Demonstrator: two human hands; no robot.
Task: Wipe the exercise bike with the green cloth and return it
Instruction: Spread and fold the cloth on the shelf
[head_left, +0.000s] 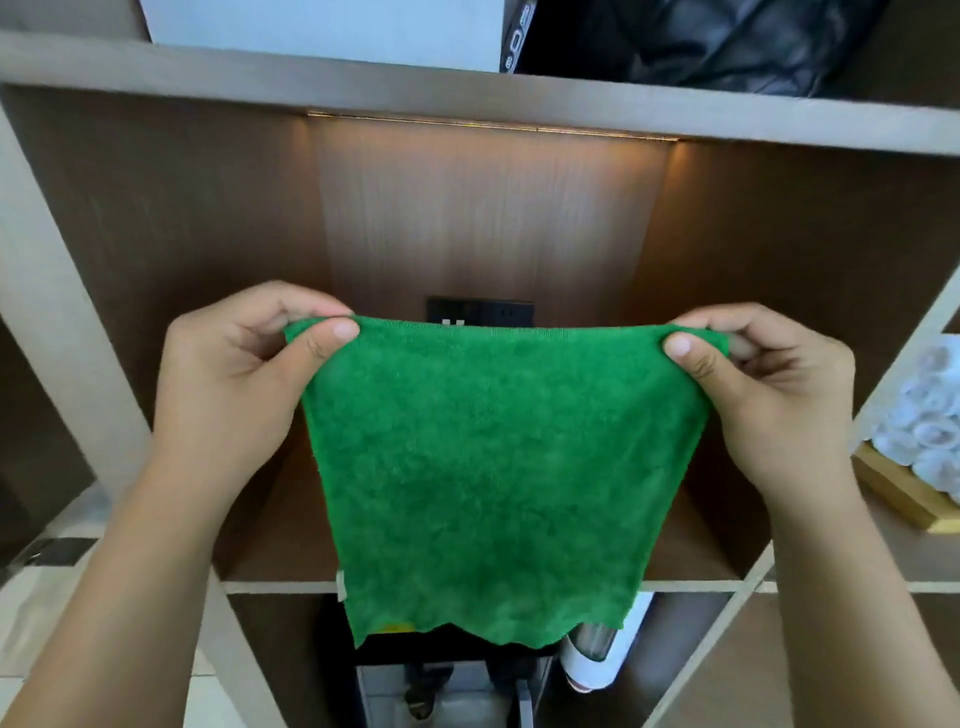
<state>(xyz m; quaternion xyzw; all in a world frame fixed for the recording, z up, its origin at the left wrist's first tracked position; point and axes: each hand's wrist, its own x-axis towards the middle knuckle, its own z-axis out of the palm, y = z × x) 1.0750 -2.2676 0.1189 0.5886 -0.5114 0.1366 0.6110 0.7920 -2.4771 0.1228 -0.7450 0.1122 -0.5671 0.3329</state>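
The green cloth (498, 467) hangs flat and spread out in front of an open wooden shelf compartment (270, 545). My left hand (234, 374) pinches its top left corner between thumb and fingers. My right hand (769, 384) pinches the top right corner the same way. The cloth's top edge is stretched taut between both hands, and its ragged lower edge drops below the shelf board. The exercise bike is not in view.
A black socket panel (478, 309) sits on the compartment's back wall, just above the cloth. Rolled white towels (930, 415) fill a wooden tray (893, 493) at the right. A white bottle (597, 660) stands in the lower compartment. A dark bag (701, 41) lies on the upper shelf.
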